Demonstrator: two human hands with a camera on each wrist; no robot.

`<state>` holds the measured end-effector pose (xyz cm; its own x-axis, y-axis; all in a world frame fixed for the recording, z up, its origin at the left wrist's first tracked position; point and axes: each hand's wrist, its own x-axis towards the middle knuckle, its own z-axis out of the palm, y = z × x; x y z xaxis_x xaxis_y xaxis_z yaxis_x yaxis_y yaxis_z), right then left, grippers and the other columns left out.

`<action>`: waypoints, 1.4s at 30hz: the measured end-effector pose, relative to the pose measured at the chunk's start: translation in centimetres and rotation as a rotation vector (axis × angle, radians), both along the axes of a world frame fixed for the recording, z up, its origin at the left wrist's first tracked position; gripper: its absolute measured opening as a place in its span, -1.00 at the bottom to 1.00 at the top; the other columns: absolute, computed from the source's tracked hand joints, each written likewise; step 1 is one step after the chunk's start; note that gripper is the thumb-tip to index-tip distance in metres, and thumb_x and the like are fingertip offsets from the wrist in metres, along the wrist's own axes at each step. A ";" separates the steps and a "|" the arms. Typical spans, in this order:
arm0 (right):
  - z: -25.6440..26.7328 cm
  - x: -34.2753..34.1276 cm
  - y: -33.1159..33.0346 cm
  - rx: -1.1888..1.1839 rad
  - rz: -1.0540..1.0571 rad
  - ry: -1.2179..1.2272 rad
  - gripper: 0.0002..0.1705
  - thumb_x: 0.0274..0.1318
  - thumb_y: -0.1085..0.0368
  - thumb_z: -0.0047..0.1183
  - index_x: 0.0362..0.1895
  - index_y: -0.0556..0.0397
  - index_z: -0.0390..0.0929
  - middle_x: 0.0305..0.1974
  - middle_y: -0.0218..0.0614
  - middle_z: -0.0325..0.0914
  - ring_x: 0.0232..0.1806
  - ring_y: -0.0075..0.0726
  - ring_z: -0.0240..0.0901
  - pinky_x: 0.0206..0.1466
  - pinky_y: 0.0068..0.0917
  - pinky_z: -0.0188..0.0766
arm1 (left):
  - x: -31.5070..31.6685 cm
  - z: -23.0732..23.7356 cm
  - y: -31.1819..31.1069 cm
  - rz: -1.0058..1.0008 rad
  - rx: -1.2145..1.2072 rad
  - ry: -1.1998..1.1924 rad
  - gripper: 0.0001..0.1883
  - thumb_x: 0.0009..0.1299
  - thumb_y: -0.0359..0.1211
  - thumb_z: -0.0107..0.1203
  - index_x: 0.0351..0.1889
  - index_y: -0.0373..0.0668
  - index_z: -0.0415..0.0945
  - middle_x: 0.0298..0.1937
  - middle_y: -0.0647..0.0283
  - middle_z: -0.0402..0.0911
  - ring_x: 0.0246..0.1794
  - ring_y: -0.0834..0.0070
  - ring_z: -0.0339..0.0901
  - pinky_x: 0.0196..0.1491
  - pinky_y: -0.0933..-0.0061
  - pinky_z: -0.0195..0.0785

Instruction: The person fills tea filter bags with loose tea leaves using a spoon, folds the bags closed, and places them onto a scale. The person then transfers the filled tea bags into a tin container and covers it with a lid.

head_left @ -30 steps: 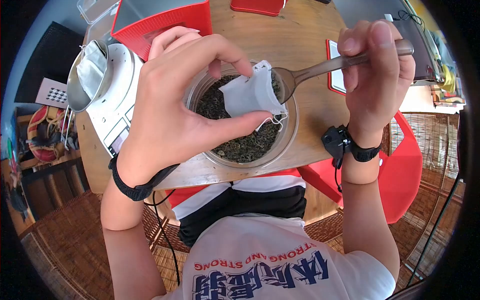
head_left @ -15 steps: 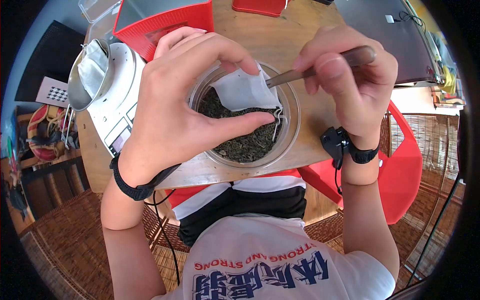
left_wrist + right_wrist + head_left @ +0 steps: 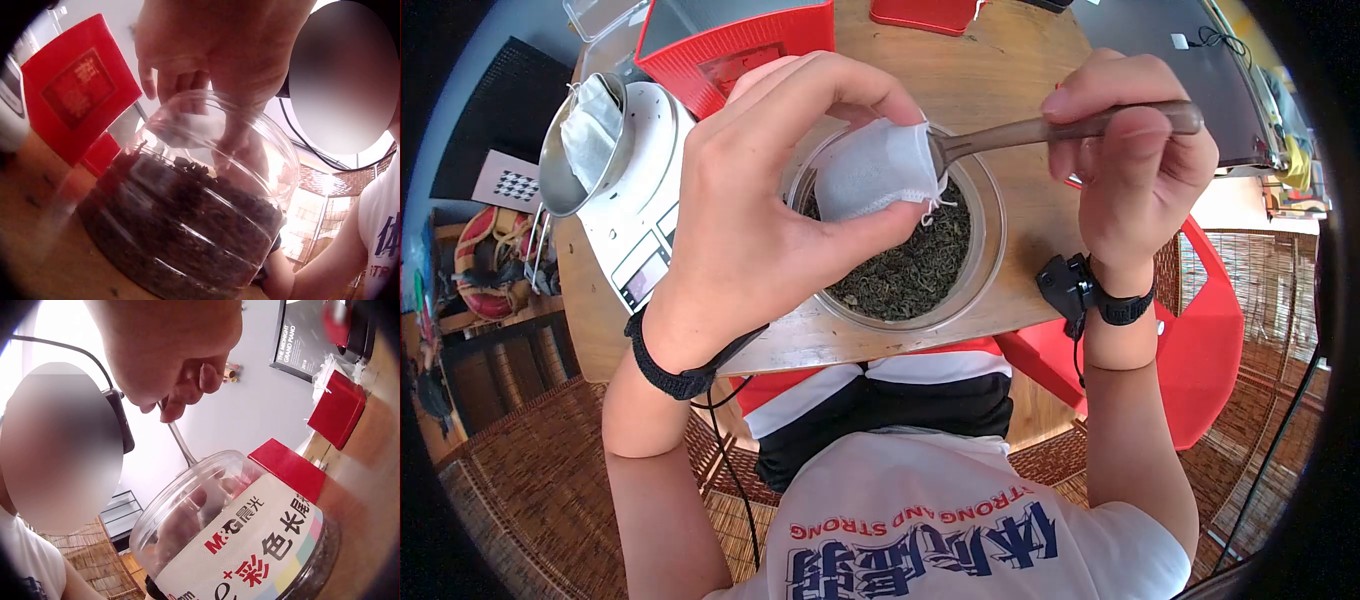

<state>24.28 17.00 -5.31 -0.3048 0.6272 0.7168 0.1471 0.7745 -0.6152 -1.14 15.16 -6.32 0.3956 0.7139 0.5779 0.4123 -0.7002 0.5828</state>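
My left hand [image 3: 750, 190] pinches a white drawstring tea bag [image 3: 862, 172] between thumb and fingers, its mouth turned to the right. My right hand [image 3: 1145, 165] grips the brownish handle of a spoon [image 3: 1025, 131]; the spoon's tip is at the bag's mouth, partly hidden by the bag. Both are over a clear round plastic jar [image 3: 998, 245] of dark loose tea leaves [image 3: 905, 275]. In the left wrist view, the left fingers reach down inside the rim of the jar [image 3: 287, 153]. The right wrist view shows the printed label [image 3: 250, 544] on the jar's side.
On the left, a white kitchen scale [image 3: 640, 180] carries a metal bowl [image 3: 550, 185] with white tea bags [image 3: 590, 135] in it. A red box [image 3: 740, 55] stands behind the left hand. Another red box [image 3: 925, 14] is at the back, and a red chair [image 3: 1200, 350] is at right.
My right hand moved left, putting the spoon into the bag, then drew back right with the spoon's tip still at the mouth. The bag now looks rounder, and its mouth is tipped upward.
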 end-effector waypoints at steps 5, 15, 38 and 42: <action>-0.2 -0.5 -0.4 0.012 -0.121 0.086 -0.33 0.56 -0.18 -0.19 -0.23 0.27 0.52 -0.37 -0.19 0.52 -0.69 -0.63 0.16 -0.61 -0.66 0.07 | 0.1 -0.3 -0.1 -0.007 -0.092 -0.071 -0.54 0.05 -0.52 0.51 -0.06 -0.28 0.63 -0.09 0.26 0.70 -0.05 0.48 0.63 0.14 0.43 0.46; -0.1 1.3 0.6 0.044 0.080 0.249 -0.29 0.53 -0.29 -0.23 -0.21 0.17 0.52 -0.45 -0.34 0.39 -0.65 -0.61 0.04 -0.52 -0.57 0.00 | 0.0 -0.5 -0.1 0.009 -0.099 -0.080 -0.55 0.07 -0.55 0.48 -0.04 -0.29 0.64 -0.07 0.26 0.70 -0.06 0.48 0.64 0.17 0.41 0.46; 0.0 -0.6 1.4 -0.289 0.091 -0.159 -0.83 0.42 0.33 0.15 -0.22 0.16 0.70 -0.35 -0.49 0.65 -0.42 -0.72 0.39 -0.36 -0.67 0.32 | -0.3 -0.4 0.5 -0.135 -0.304 -0.296 -0.57 0.19 -0.62 0.41 0.04 -0.34 0.60 -0.01 0.22 0.70 0.01 0.49 0.67 0.16 0.47 0.48; -0.2 -0.8 1.1 -0.513 0.148 -0.148 -0.78 0.46 0.26 0.13 -0.23 0.14 0.70 -0.34 -0.51 0.66 -0.38 -0.77 0.35 -0.31 -0.69 0.29 | -0.1 -0.6 0.5 -0.205 -0.467 -0.411 -0.56 0.21 -0.63 0.40 0.07 -0.36 0.59 0.02 0.21 0.69 0.03 0.50 0.66 0.16 0.49 0.48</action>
